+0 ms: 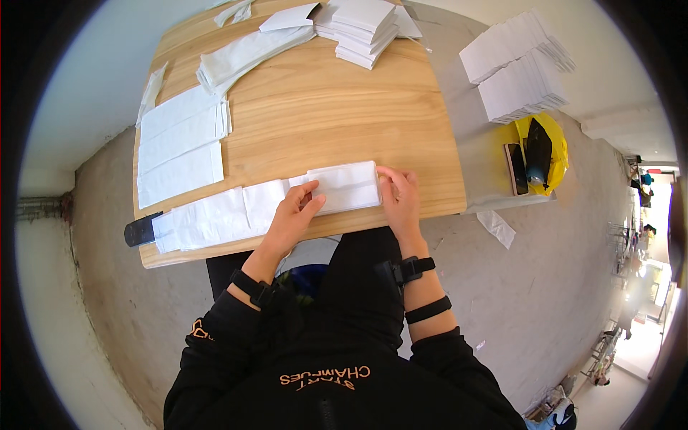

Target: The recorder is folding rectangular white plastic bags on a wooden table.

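Observation:
A folded white packet [347,188] lies flat near the front edge of the wooden table, on the right end of a row of overlapping white flat bags [215,218]. My left hand [295,211] rests by the packet's left end, with thumb and forefinger apart and fingers loosely bent. At the packet's right end my right hand [400,197] has thumb and forefinger closed on its edge. The fingertips partly hide that edge. A black flat object [142,229] pokes out from under the row's left end.
On the wooden table [337,122] lie more white bags [179,147], a long white stack [254,57] and piled white packets [364,30]. To the right, a grey surface holds white stacks [519,68], a phone [515,169] and a yellow bag [557,154] with a dark bottle.

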`<act>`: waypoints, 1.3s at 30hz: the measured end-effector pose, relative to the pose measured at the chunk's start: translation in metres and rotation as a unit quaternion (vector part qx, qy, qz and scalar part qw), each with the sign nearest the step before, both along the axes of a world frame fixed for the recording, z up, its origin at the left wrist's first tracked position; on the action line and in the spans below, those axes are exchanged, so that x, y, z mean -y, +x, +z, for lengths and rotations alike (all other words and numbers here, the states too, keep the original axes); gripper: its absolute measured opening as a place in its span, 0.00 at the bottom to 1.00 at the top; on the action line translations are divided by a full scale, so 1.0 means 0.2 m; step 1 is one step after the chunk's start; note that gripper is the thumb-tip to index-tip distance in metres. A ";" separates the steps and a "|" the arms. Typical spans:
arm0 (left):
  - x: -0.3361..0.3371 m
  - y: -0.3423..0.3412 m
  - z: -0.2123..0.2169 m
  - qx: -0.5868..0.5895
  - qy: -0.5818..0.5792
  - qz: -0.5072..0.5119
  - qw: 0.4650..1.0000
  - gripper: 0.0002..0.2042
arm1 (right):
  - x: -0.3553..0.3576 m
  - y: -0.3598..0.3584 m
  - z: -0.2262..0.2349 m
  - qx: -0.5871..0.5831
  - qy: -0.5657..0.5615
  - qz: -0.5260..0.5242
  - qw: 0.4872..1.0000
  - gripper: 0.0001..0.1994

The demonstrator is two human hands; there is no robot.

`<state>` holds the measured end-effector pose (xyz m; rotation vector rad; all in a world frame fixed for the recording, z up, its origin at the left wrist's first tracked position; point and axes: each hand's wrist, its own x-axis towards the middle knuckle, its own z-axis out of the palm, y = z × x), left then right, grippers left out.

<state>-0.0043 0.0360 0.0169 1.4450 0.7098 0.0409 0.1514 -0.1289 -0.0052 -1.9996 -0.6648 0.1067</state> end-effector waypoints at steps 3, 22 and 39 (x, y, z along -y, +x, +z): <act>0.00 -0.01 -0.03 0.020 0.000 0.012 1.000 0.24 | 0.01 0.00 0.01 0.030 -0.032 0.038 0.998 0.11; 0.00 -0.01 -0.05 0.023 0.047 -0.009 0.999 0.24 | 0.02 0.02 0.01 0.065 -0.075 0.081 0.992 0.16; 0.17 0.09 -0.05 -0.022 0.601 -0.209 0.771 0.47 | 0.02 0.01 -0.01 0.074 -0.093 0.084 0.989 0.18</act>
